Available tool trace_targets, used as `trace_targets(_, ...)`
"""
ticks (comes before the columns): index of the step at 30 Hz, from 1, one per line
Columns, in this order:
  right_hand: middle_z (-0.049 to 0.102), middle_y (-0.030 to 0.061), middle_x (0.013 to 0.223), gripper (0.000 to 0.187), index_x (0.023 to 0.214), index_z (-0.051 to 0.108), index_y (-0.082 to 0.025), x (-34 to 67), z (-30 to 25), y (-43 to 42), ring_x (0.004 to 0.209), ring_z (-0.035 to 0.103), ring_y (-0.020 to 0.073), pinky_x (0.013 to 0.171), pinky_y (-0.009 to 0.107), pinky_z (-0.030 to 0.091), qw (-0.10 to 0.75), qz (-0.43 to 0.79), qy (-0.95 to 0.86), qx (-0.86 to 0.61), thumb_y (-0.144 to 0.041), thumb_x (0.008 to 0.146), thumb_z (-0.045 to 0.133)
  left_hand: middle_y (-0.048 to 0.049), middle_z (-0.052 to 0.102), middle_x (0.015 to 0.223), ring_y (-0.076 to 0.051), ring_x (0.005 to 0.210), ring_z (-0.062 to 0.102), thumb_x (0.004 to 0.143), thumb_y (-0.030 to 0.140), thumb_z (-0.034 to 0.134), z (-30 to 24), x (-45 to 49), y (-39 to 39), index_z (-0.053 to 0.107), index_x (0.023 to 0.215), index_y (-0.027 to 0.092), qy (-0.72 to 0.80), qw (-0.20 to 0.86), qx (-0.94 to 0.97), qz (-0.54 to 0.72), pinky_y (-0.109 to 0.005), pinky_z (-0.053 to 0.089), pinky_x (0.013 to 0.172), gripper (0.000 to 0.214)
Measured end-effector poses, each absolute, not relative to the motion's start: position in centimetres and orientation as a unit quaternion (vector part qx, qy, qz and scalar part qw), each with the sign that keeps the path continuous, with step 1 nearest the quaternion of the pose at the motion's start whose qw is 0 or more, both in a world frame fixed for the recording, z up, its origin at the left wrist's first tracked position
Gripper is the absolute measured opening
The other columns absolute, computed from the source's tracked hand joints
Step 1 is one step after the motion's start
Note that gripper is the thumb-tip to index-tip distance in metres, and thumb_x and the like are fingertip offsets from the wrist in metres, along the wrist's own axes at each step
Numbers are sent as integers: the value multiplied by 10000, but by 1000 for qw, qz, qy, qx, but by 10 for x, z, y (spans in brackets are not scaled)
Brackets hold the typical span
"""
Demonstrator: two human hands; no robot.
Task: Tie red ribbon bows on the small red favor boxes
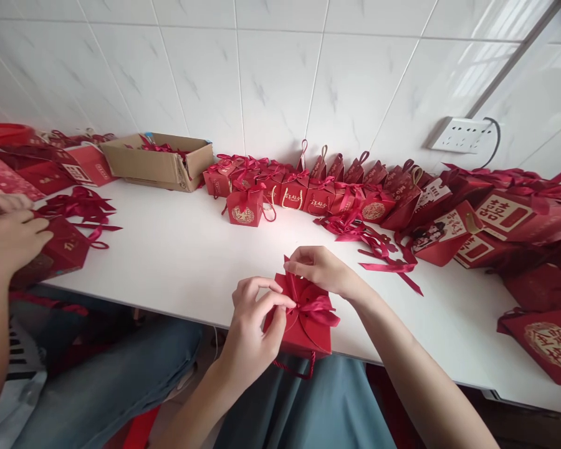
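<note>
A small red gift box (308,327) sits at the near edge of the white table (177,255), with a dark red ribbon (318,310) tied across its petal-shaped top. My left hand (252,324) grips the box's left side, thumb and forefinger pinching the ribbon. My right hand (320,268) reaches in from the right and pinches the ribbon at the box's upper corner. A red cord handle (295,369) hangs below the box over the table edge.
A row of finished red boxes (280,190) lines the wall. Flat red boxes (505,224) and loose ribbons (378,246) pile at the right. A cardboard carton (156,162) stands at back left. Another person's hands (9,234) work on a red box (60,249) at the left.
</note>
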State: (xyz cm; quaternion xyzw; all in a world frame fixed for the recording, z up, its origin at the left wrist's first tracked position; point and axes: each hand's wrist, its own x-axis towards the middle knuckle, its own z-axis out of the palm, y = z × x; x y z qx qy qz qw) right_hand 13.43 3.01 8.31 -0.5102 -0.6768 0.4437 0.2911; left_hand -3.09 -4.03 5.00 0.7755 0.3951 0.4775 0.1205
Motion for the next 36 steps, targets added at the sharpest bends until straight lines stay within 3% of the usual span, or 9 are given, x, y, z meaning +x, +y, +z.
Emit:
trace_targets(4, 578, -2, 659, 252, 725, 594, -159, 142, 83, 29, 594, 485, 124, 552, 258, 368, 280, 418, -693, -516, -403, 786, 583, -32, 555, 982, -170, 1006, 512, 842, 8, 421, 52, -33, -39, 609, 917, 234, 376, 124, 805, 442, -340, 392, 895, 303)
trace_targets(8, 621, 46, 738, 444, 800, 560, -169, 168, 80, 17, 685, 570, 176, 630, 300, 432, 316, 429, -658, -532, -609, 819, 511, -21, 571, 976, -161, 1013, 530, 840, -11, 397, 53, -33, -36, 608, 905, 228, 366, 131, 813, 434, -339, 362, 901, 325)
trace_targets(12, 587, 62, 692, 618, 685, 556, -168, 195, 69, -5, 673, 546, 186, 662, 337, 428, 236, 422, -678, -554, -744, 821, 375, -12, 574, 932, -152, 958, 548, 850, 5, 409, 53, -32, -36, 614, 916, 226, 365, 141, 815, 428, -331, 363, 875, 309)
trace_targets(22, 594, 58, 746, 602, 748, 593, -147, 200, 57, -30, 698, 563, 175, 706, 331, 458, 242, 616, -585, -469, -734, 795, 467, -16, 589, 869, -153, 890, 544, 862, 31, 404, 54, -30, -36, 611, 964, 220, 370, 141, 816, 420, -321, 382, 839, 298)
trace_targets(28, 484, -18, 662, 422, 690, 526, -162, 194, 59, -36, 628, 434, 123, 624, 270, 353, 277, 626, -577, -445, -557, 809, 617, -10, 592, 873, -149, 878, 548, 861, 19, 387, 57, -31, -37, 637, 918, 235, 376, 137, 824, 402, -324, 368, 817, 335)
trace_targets(36, 551, -26, 605, 304, 797, 544, -179, 203, 74, -27, 583, 507, 123, 596, 260, 351, 317, 601, -578, -452, -452, 796, 678, -6, 602, 870, -150, 877, 560, 845, 12, 400, 59, -31, -37, 642, 897, 236, 383, 134, 822, 399, -319, 366, 807, 333)
